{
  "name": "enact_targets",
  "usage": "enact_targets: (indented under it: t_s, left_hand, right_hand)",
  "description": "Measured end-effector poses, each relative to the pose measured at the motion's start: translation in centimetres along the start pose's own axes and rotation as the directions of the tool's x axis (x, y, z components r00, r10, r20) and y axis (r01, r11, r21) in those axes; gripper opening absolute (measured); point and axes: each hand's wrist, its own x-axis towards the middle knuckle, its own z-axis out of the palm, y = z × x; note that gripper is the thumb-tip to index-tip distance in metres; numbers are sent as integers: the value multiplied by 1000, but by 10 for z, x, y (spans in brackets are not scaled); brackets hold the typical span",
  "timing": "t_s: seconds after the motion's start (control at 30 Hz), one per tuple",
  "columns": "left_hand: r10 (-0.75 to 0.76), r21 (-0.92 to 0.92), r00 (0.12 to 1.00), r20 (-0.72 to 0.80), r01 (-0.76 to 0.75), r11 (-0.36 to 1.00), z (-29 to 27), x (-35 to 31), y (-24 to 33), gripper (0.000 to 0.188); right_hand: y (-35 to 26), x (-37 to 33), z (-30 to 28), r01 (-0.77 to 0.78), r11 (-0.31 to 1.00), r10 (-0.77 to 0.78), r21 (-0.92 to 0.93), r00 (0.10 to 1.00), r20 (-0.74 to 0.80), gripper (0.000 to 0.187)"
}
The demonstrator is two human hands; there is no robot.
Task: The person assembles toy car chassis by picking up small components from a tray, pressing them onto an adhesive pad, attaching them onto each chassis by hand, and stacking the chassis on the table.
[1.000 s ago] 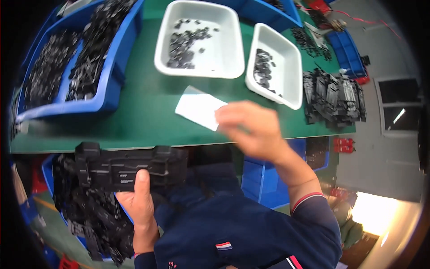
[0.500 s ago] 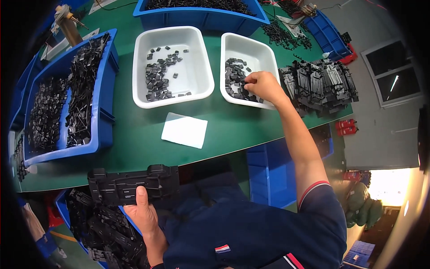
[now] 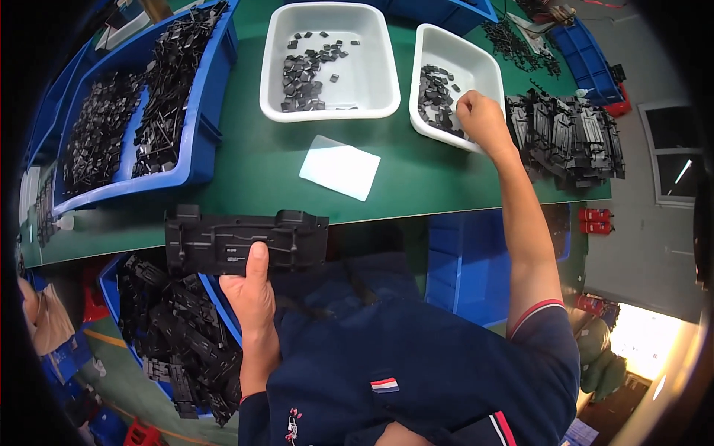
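My left hand (image 3: pixel 251 301) grips a black moulded plastic chassis-like part (image 3: pixel 199 241), thumb across its ribbed face and fingers hidden behind. The part is held up at the table's near edge, roughly level. Over the smaller white tub (image 3: pixel 454 140) is my right hand (image 3: pixel 483 119), its fingers curled together near small black square plastic pieces (image 3: pixel 433 89). Whatever those fingers hold, if anything, is hidden. To the left of that tub stands a larger white tub (image 3: pixel 372 82) with more small black pieces (image 3: pixel 303 83).
A white sheet (image 3: pixel 341 169) lies on the green table (image 3: pixel 260 167). Stacked black chassis parts (image 3: pixel 567 137) stand at right. A blue bin (image 3: pixel 195 141) of small black parts is at left. Below the table edge, another bin holds loose chassis parts (image 3: pixel 182 327).
The whole view has shifted, so the table sits higher in the picture. My right fingers have curled in and lifted slightly from the pieces. My left hand has raised the chassis part over the table edge.
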Motion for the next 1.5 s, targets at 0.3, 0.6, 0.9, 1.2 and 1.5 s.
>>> enact_targets:
  t_s: [0.3,0.6,0.9,1.2,1.5]
  left_hand:
    - [-29,31,999,-21,30,999,11,1,0,24]
    - [-51,86,998,-20,53,995,16,8,-2,19]
    - [-172,-73,954,244,195,978,44,25,-8,28]
    - [-250,-60,909,333,285,957,45,33,-22,35]
    - [-270,-26,905,329,294,955,42,34,-25,36]
  right_hand:
    - [-9,-10,-7,141,987,-152,-83,978,-146,11]
    - [-70,-65,-44,-13,761,49,649,998,-37,13]
    - [-109,-99,22,-283,564,-63,776,922,382,12]
    - [-126,-85,34,-139,817,-61,559,945,322,15]
    - [-132,-78,36,49,899,-203,435,927,314,15]
